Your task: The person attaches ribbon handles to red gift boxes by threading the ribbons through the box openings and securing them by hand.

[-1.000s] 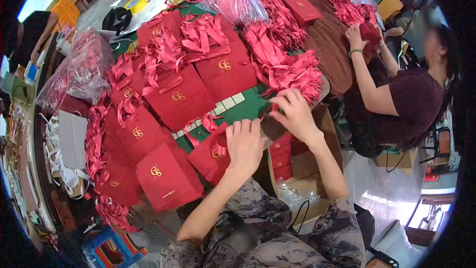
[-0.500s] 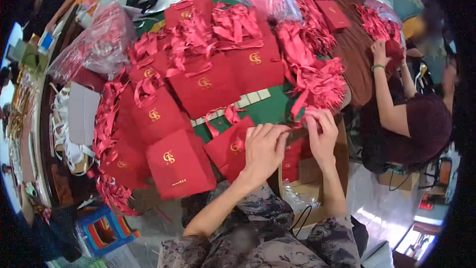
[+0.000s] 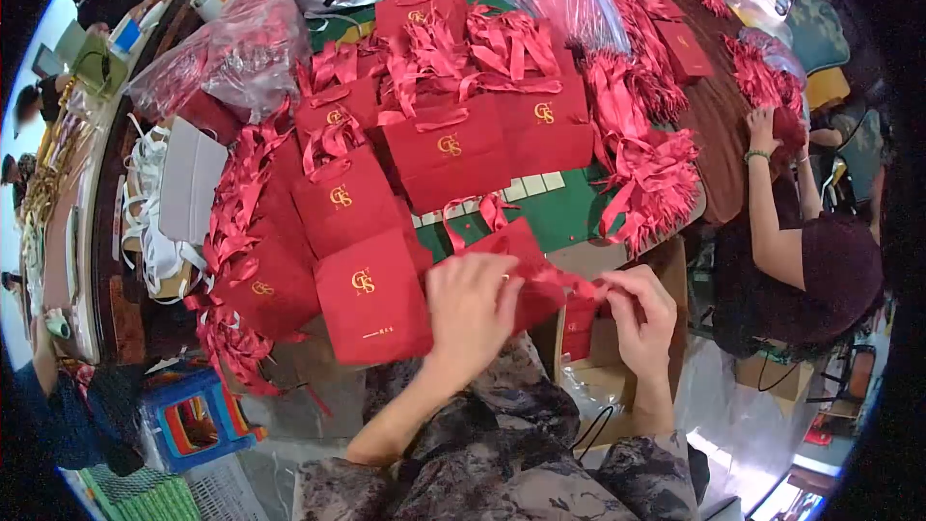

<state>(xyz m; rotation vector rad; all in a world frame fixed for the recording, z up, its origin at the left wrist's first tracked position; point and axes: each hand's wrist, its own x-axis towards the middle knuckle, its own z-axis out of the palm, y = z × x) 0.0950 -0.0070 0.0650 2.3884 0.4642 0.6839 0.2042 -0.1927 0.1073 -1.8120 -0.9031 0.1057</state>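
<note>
A red paper gift bag (image 3: 533, 301) lies tilted at the table's near edge, with a ribbon loop standing up behind it. My left hand (image 3: 471, 311) covers its left part, fingers curled and thumb at the bag's edge; the grip is partly hidden and slightly blurred. From the bag a red ribbon (image 3: 577, 284) stretches across to my right hand (image 3: 644, 314), which pinches its end between thumb and fingertips. Just left of my left hand stands another red bag (image 3: 371, 294) with a gold logo.
Several red bags (image 3: 449, 150) with ribbon handles crowd the green tabletop (image 3: 579, 205). Bundles of red ribbon (image 3: 656, 174) lie at the right. Below my right hand is an open cardboard box (image 3: 603, 367) with red bags inside. A co-worker (image 3: 820, 251) sits at the right.
My left hand has moved left and down from the ribbon onto the bag. My right hand has shifted lower, drawing the ribbon out straighter. The whole view has shifted slightly.
</note>
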